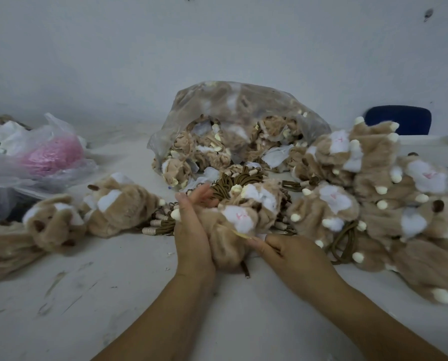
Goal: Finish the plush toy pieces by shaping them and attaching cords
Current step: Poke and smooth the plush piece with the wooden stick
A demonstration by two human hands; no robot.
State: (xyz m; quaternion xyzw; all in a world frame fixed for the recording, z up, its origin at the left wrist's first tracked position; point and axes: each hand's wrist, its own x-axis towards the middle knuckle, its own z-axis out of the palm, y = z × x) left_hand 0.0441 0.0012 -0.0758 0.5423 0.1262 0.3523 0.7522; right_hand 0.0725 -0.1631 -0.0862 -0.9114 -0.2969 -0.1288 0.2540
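— White tabletop [113, 282], middle: what is gripping the plush toy [228, 238]?
— Left hand [191, 235] is pressing its side with straight fingers; right hand [293, 254] is pinching its lower edge between thumb and curled fingers.

Near edge: bare table [87, 295] left of the forearms, open lane; narrower bare strip at front right.
Centre: held plush piece [228, 238] pressed by left hand [191, 230], pinched by right hand [293, 254]; blocked.
Behind centre: cord bundle [233, 181] against clear bag [230, 121] of pieces; no gap.
Left: plush pile [61, 220], plastic bags [48, 157] behind; bare patch between these and clear bag.
Right: plush heap [389, 204] fills to frame edge.
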